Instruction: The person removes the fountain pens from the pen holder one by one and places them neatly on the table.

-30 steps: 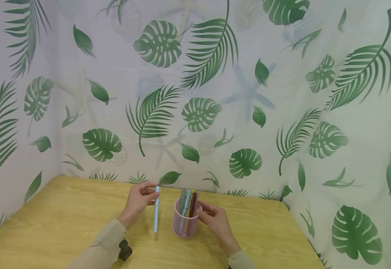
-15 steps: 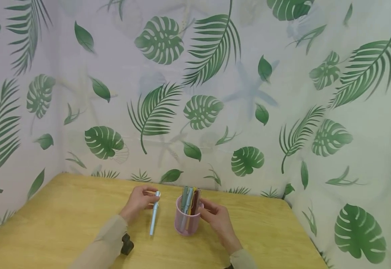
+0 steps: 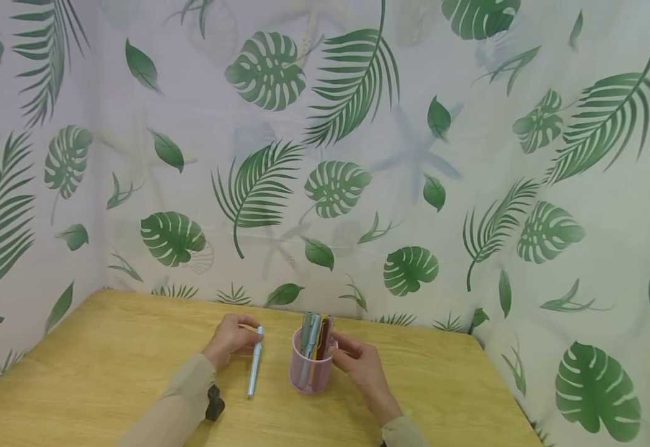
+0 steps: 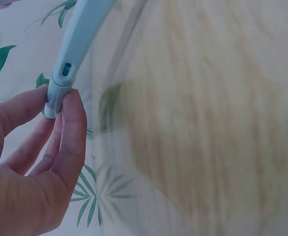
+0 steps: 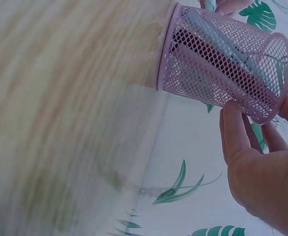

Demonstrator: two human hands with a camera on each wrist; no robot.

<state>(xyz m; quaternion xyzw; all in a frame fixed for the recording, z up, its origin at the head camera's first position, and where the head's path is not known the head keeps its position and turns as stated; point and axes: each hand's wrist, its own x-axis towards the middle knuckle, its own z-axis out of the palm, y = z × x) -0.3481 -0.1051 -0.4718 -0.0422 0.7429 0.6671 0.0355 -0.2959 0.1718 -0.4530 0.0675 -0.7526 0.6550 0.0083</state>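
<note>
Nearest to us: beige sleeves, w/ a dark strap or device on the left forearm (image 3: pixel 213 402). Our left hand (image 3: pixel 230 338) pinches the top end of a light-blue pen (image 3: pixel 254 362) betw. thumb & fingertips (image 4: pixel 70 123); the wrist view shows that grip closed on the cap end only. In the head view the pen slants down toward us, its lower tip at or near the tabletop (image 3: pixel 95 366) – can't tell if it touches.

Just right of the pen stands the pink mesh cup (image 3: pixel 308 366), upright on the tabletop, w/ several pens (image 3: pixel 315 332) sticking out (grey, blue, yellow, brown). Our right hand (image 3: pixel 361 366) wraps its fingers (image 5: pixel 237 132) round the cup's rim & side wall – a curled grip on the cup, not merely resting.

Behind all that: the far tabletop edge, then the leaf-print curtain (image 3: pixel 414 155) on both walls.

Risks, as we judge them: the pen is held by its very end, so it could swing or slip out & roll on the tabletop. The cup is light mesh & top-heavy w/ pens; a nudge from the right hand or a knock from the blue pen could tip it & spill the lot.

Vs. 1 s ago: the blue pen hung nearly vertical & higher, close beside the cup; now it sits lower, tilted more, its lower tip swung left away from the cup. Left hand has dropped w/ it. Right hand & cup approx. unchanged.
</note>
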